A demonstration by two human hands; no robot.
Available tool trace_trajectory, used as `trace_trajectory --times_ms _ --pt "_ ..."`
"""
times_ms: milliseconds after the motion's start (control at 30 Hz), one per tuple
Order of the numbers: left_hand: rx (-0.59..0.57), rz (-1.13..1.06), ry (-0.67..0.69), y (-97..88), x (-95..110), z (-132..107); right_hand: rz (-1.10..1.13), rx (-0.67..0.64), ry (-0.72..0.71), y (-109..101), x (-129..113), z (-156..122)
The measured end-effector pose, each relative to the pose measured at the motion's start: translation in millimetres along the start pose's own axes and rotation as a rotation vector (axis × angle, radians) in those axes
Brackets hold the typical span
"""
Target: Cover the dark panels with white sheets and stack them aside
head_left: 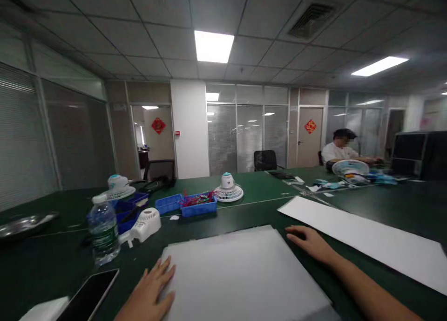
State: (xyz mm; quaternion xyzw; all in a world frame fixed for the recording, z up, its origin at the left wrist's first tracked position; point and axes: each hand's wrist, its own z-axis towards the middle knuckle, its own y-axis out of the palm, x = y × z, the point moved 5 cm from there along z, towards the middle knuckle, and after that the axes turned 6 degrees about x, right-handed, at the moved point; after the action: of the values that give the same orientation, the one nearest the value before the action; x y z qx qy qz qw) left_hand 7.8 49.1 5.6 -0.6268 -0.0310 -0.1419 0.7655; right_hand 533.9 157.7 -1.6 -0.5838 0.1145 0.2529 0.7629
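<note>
A stack of white sheets [244, 274] lies on the dark green table [63, 265] right in front of me. My left hand [153, 288] rests flat on the stack's left edge, fingers stretched out, holding nothing. My right hand [310, 244] lies at the stack's far right corner, fingers loosely extended on the table, also holding nothing.
A water bottle [103, 230], a phone [89, 295], a white fan part [145, 224], blue trays [185, 204] and small fan heads [228, 188] sit to the left and behind. A long white sheet [366, 237] lies to the right. Another person [340, 151] sits at the far right.
</note>
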Motion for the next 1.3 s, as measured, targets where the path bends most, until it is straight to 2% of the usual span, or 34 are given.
trace_trajectory --times_ms 167,267,333,433,500,567,633,733,867,1000,1100,1200,1300 --pt "0.016 0.0 -0.016 -1.0 0.2 -1.5 -0.03 -0.051 -0.113 21.4 -17.4 -6.9" --pt "0.021 0.0 -0.014 -1.6 -0.6 -1.8 -0.105 -0.014 -0.105 16.5 -7.0 -1.6" --pt "0.024 0.004 -0.022 -2.0 -0.9 -1.7 -0.18 0.071 -0.03 1.5 13.4 2.6" --pt "0.03 0.016 -0.038 -3.5 0.3 -2.2 -0.323 0.246 0.219 -27.2 56.0 0.8" --pt "0.038 0.019 -0.037 -5.2 2.1 -3.2 -0.401 0.298 0.372 -37.4 77.5 -5.9" --pt "0.055 0.013 -0.033 -7.6 3.0 -4.4 -0.453 0.3 0.428 -38.1 84.8 -11.5" --pt "0.086 -0.005 -0.032 -10.1 1.5 -5.3 -0.492 0.302 0.411 -35.4 80.0 -15.0" --pt "0.155 -0.054 -0.035 -11.6 -6.0 -4.6 -0.523 0.314 0.37 -36.1 64.0 -19.7" --pt "0.219 -0.127 -0.055 -4.3 -20.9 0.5 -0.538 0.354 0.338 -51.5 39.4 -28.1" --pt "0.201 -0.116 -0.065 6.4 -27.9 5.1 -0.554 0.395 0.197 -57.9 -8.4 -30.9" --pt "0.177 -0.094 -0.065 9.2 -27.2 4.7 -0.523 0.327 -0.04 -37.4 -66.2 -32.5" --pt "0.156 -0.077 -0.069 8.5 -25.6 3.1 -0.477 0.175 -0.305 0.2 -129.0 -44.4" --pt "0.127 -0.081 -0.074 8.9 -25.8 3.1 -0.443 0.021 -0.531 35.3 -181.7 -65.9"
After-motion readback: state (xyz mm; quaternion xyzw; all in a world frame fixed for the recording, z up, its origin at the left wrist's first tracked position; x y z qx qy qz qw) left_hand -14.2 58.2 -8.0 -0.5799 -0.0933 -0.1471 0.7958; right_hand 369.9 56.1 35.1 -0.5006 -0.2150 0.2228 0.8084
